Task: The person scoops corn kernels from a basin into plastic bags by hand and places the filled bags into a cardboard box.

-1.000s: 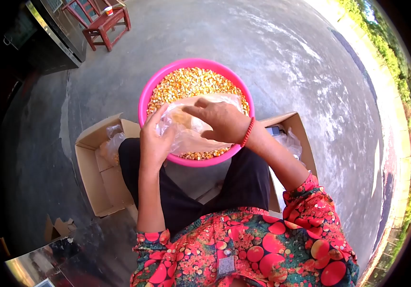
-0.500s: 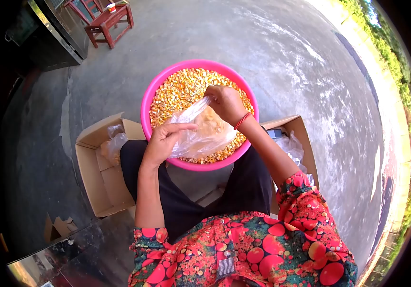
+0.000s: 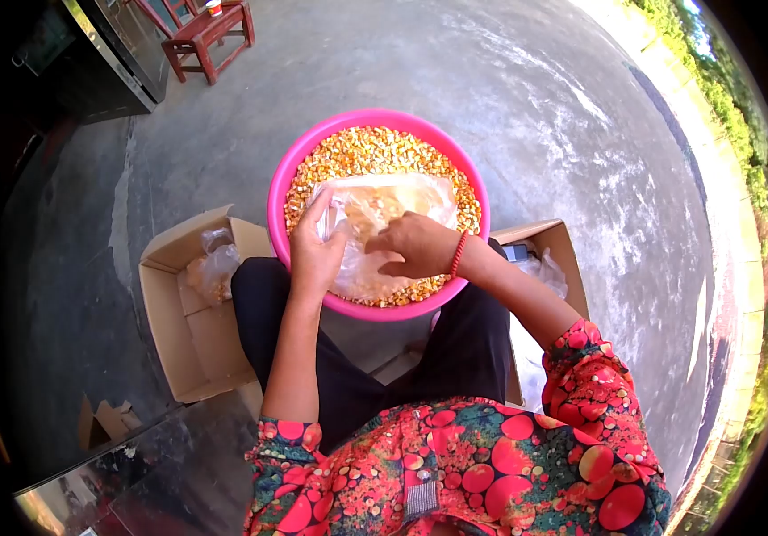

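A pink basin full of yellow corn kernels rests at my knees. Over the kernels lies a clear plastic bag, spread out, with an orange-yellow tint showing through it. My left hand grips the bag's left edge, thumb on the near side and fingers partly covered by the film. Above the lower middle of the bag is my right hand, its thumb and fingers apart and pointing left. Its fingertips are at the plastic, but I cannot tell how firmly they touch it.
At the left stands an open cardboard box holding a filled plastic bag. A second cardboard box with clear bags is at the right. A red wooden chair carrying a cup stands farther off on the concrete floor.
My right hand has let go of the bag's upper edge and come down over its middle. My left hand has turned to grip the left edge, and the bag lies wider and flatter.
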{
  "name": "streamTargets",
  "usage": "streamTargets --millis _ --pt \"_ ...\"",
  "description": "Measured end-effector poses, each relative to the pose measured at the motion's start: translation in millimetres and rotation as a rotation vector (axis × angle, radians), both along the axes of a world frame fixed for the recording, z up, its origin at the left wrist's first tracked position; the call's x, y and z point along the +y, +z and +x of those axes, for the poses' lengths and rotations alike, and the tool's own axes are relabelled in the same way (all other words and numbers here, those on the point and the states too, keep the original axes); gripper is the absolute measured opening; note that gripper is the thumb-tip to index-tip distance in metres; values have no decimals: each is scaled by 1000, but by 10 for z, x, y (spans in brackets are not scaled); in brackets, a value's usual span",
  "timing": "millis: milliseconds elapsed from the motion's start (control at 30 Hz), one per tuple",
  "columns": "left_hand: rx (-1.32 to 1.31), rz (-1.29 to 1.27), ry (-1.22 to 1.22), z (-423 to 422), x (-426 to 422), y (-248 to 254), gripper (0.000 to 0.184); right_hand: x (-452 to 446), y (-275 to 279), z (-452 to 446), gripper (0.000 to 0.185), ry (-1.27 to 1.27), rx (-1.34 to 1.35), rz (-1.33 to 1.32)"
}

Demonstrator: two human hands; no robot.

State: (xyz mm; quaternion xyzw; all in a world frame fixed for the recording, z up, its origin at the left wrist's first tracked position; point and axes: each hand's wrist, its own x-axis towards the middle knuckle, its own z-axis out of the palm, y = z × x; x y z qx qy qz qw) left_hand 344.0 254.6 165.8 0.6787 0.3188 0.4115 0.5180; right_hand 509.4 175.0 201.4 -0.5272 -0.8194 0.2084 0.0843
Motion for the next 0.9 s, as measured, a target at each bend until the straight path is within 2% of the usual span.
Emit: streamTargets --millis 33,100,133,200,233,267,300,333,400,467,533,600,733,800,867,900 --pt "-1 -4 0 3 -5 -6 49 -59 0 14 23 0 -1 -4" --pt "50 56 11 7 -24 -12 49 -138 57 36 29 -11 -14 -232" --pt "52 55 12 15 -40 -6 49 -117 115 52 29 -10 -13 -233" --pt "169 189 27 63 -100 27 49 16 227 158 28 -116 280 -313" --pt "177 189 -3 78 -130 53 51 150 232 178 21 -56 413 21" --pt "161 130 -70 83 -152 81 50 212 302 242 18 -351 645 -268" --pt "179 103 -131 91 -152 67 50 332 289 294 18 -488 761 -220" --pt "200 75 -194 89 -149 50 50 495 243 331 19 -534 766 -66" --pt "176 -2 -253 83 -153 37 52 862 -108 511 22 -414 490 349" --pt "149 -77 -316 81 -159 51 53 1070 -391 545 24 -390 255 528" --pt "63 -165 -327 68 -155 97 52 1194 -626 532 38 -418 27 478" --pt "59 -159 -320 40 -120 101 49 1189 -724 465 38 -426 -165 527" --pt "46 -119 -260 15 -76 76 41 1154 -734 477 30 -385 -165 500" --pt "59 -131 -239 23 -80 86 37 1106 -739 481 22 -426 -90 311" --pt "58 -144 -218 35 -82 75 39 1087 -793 498 16 -437 -88 363" --pt "58 -143 -218 35 -81 75 39 1085 -774 519 16 -458 19 409"
